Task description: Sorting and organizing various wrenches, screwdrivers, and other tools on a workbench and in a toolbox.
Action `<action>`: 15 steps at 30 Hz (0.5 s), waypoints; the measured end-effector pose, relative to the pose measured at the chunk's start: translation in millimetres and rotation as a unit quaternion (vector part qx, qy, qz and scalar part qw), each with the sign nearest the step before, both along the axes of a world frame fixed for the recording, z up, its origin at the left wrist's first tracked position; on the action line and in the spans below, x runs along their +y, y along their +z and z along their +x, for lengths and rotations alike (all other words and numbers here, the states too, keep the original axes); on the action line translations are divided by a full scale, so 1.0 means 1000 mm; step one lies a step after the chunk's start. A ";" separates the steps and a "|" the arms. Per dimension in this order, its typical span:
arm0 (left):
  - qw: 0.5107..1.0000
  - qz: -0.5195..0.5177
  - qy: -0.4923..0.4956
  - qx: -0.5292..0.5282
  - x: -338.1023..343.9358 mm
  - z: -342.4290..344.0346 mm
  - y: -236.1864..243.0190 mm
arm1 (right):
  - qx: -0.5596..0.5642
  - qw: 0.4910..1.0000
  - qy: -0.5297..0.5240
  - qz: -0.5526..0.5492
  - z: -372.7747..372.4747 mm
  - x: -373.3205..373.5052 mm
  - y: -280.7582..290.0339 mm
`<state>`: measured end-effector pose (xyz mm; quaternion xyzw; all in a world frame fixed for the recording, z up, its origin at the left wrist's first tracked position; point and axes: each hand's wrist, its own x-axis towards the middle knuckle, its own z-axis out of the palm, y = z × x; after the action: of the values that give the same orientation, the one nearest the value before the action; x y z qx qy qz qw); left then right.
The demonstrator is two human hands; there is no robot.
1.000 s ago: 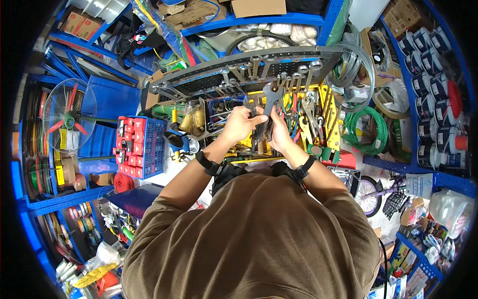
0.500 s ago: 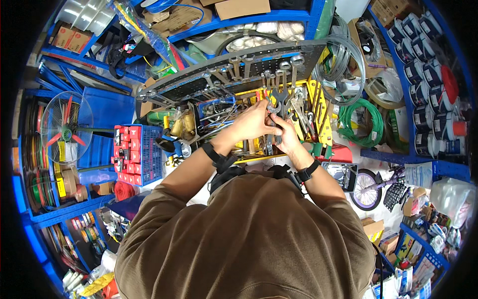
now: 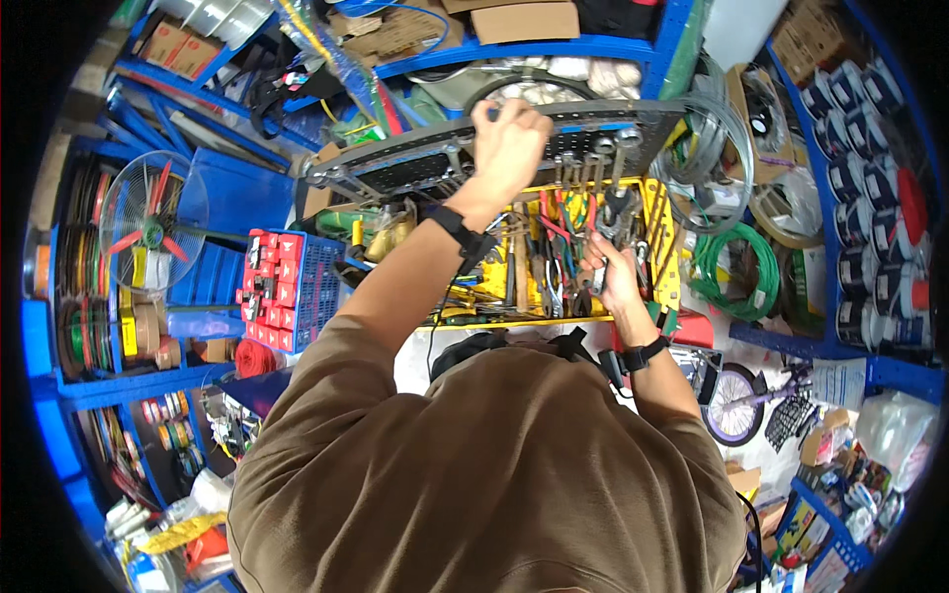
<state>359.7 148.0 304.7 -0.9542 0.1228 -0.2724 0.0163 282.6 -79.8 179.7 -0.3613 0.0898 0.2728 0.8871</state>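
My left hand [image 3: 511, 148] is raised to the top edge of a black pegboard [image 3: 395, 176], its fingers curled over that edge. Whether anything else is inside those fingers cannot be seen. Below and to the right, my right hand [image 3: 618, 277] is closed around open-end wrenches [image 3: 619, 206], their jaws pointing away from me. Under both hands lies a yellow tool tray [image 3: 583, 318] holding several pliers [image 3: 556, 222] with coloured handles, a hammer-like wooden handle [image 3: 521, 267] and other hand tools. Combination wrenches [image 3: 625, 153] hang along the pegboard.
At left stand a wire-caged fan [image 3: 153, 232] and a blue crate [image 3: 318, 296] with red boxes. Wire coils, grey [image 3: 707, 148] and green [image 3: 736, 272], sit to the right of the tray. Shelves with cans [image 3: 845, 178] line the right; a small bicycle wheel [image 3: 733, 405] stands lower right.
My left hand has left the wrenches beside my right hand and moved up to the pegboard's top edge. My right hand keeps the wrenches, slightly further right. The view has shifted a little.
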 end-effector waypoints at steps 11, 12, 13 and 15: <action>0.976 -0.173 -0.108 0.078 0.013 -0.100 0.008 | -0.051 0.987 -0.008 -0.153 -0.016 0.018 -0.005; 0.969 -0.205 -0.089 0.106 0.024 -0.112 0.007 | -0.074 0.982 0.019 -0.173 -0.017 0.022 -0.014; 0.960 -0.236 -0.069 0.134 0.034 -0.125 0.006 | -0.096 0.976 0.046 -0.192 -0.018 0.026 -0.022; 0.950 -0.256 -0.024 0.176 0.055 -0.149 0.000 | -0.134 0.966 0.083 -0.207 -0.024 0.050 -0.008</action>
<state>210.7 202.7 304.5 -0.9560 0.0726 -0.1222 -0.2568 258.7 -29.4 172.0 -0.5761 -0.0060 0.2699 0.7715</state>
